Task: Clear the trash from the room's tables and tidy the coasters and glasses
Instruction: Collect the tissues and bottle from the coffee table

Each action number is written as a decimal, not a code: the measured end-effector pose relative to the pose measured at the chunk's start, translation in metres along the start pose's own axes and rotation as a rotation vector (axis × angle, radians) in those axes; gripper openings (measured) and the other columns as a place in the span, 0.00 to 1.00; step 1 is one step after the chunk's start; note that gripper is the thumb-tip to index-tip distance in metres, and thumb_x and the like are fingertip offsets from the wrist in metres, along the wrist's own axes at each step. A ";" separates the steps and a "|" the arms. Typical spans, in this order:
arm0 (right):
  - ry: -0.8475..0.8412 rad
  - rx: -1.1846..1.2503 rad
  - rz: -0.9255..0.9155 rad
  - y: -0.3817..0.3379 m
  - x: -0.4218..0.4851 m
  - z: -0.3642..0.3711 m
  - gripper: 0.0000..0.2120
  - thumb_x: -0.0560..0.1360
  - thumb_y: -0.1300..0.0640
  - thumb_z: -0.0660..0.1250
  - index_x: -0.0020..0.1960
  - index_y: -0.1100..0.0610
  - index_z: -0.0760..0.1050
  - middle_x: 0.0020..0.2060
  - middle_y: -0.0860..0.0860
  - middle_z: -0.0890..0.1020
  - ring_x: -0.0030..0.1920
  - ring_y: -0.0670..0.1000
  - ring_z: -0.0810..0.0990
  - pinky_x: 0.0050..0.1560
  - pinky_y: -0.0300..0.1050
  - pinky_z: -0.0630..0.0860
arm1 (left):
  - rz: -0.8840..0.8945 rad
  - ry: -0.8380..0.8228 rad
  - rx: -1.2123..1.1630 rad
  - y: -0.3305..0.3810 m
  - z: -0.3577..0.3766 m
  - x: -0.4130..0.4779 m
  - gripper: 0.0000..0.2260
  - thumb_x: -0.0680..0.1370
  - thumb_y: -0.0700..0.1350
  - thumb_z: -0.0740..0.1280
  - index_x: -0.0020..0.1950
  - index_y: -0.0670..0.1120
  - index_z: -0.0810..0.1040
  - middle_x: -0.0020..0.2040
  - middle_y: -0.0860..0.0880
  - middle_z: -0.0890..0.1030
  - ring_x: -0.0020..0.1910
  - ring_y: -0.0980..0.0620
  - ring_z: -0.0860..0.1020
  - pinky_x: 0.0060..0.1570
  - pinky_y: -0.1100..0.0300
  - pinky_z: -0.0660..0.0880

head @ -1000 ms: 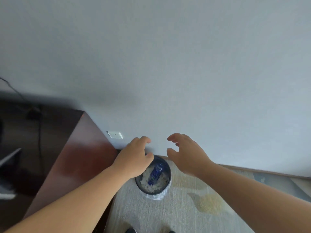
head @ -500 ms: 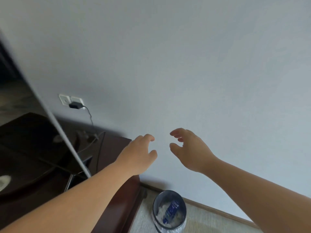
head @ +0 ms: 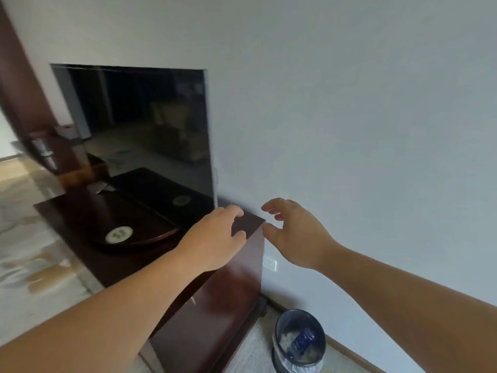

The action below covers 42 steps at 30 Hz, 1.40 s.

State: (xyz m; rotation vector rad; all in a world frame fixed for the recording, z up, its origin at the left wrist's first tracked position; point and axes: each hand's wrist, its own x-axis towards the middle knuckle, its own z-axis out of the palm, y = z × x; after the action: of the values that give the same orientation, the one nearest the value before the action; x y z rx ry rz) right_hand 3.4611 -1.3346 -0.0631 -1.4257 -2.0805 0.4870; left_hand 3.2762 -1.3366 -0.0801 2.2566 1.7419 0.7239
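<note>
A dark wooden cabinet (head: 231, 286) stands against the white wall with a television (head: 139, 125) on it. A dark round tray (head: 150, 235) on the cabinet top bears a white round coaster (head: 119, 234). My left hand (head: 215, 238) hovers over the cabinet's right end, fingers loosely curled and holding nothing. My right hand (head: 293, 235) floats just right of the cabinet corner, fingers relaxed and holding nothing. On the floor at the lower right a lined trash bin (head: 298, 341) holds a blue-labelled plastic bottle (head: 302, 340) and crumpled paper.
A wall socket (head: 269, 263) sits low on the wall beside the cabinet. Patterned carpet (head: 32, 265) covers the floor to the left. A brown door (head: 24, 103) with a handle stands at the far left, with dark furniture near it.
My view has swung up and left, away from the bin toward the cabinet and television. Both hands stay held out in front, holding nothing, the left one now over the cabinet's right end.
</note>
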 end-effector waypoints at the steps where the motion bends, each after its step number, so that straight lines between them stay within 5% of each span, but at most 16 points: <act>1: -0.016 0.009 -0.036 -0.009 0.002 0.004 0.18 0.75 0.50 0.64 0.65 0.48 0.70 0.61 0.46 0.74 0.57 0.46 0.75 0.52 0.38 0.67 | -0.030 0.024 0.011 -0.004 -0.010 -0.009 0.20 0.78 0.52 0.62 0.69 0.53 0.66 0.62 0.52 0.73 0.55 0.53 0.74 0.51 0.59 0.71; 16: -0.384 0.154 -0.523 -0.139 -0.018 0.095 0.19 0.76 0.48 0.64 0.66 0.45 0.70 0.62 0.44 0.74 0.59 0.44 0.75 0.54 0.38 0.69 | -0.637 0.248 0.214 -0.045 -0.086 -0.201 0.20 0.77 0.52 0.61 0.69 0.53 0.67 0.64 0.50 0.73 0.62 0.50 0.73 0.60 0.52 0.71; 20: -0.471 0.172 -0.689 -0.197 -0.048 0.125 0.18 0.76 0.52 0.64 0.65 0.49 0.71 0.60 0.47 0.75 0.60 0.48 0.74 0.55 0.38 0.67 | -0.769 0.337 0.256 -0.059 -0.115 -0.268 0.20 0.77 0.51 0.62 0.69 0.52 0.68 0.63 0.49 0.74 0.61 0.50 0.74 0.52 0.61 0.68; 30: -0.621 0.283 -0.899 -0.369 -0.146 0.213 0.17 0.74 0.52 0.65 0.63 0.49 0.72 0.60 0.48 0.75 0.59 0.48 0.74 0.60 0.47 0.70 | -1.070 0.471 0.350 -0.086 -0.193 -0.466 0.20 0.77 0.52 0.62 0.68 0.53 0.67 0.62 0.49 0.74 0.59 0.49 0.74 0.58 0.54 0.72; 34: -0.671 0.342 -0.979 -0.436 -0.199 0.255 0.17 0.74 0.52 0.66 0.62 0.49 0.73 0.59 0.47 0.75 0.58 0.45 0.75 0.57 0.41 0.69 | -1.172 0.498 0.367 -0.099 -0.225 -0.557 0.20 0.77 0.52 0.62 0.69 0.52 0.67 0.64 0.49 0.74 0.59 0.49 0.74 0.56 0.55 0.72; 42: -0.841 0.373 -1.128 -0.537 -0.279 0.322 0.17 0.74 0.52 0.65 0.63 0.50 0.72 0.60 0.47 0.75 0.58 0.46 0.74 0.60 0.45 0.71 | -1.410 0.608 0.344 -0.123 -0.260 -0.691 0.19 0.77 0.54 0.62 0.68 0.56 0.67 0.63 0.52 0.75 0.52 0.52 0.79 0.46 0.59 0.74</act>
State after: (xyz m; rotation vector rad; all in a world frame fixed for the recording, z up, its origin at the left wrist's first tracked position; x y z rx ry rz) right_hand 2.9447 -1.7851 -0.0681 0.3581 -2.7609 0.9690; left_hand 2.9154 -1.9928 -0.0873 0.3691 3.1418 0.7384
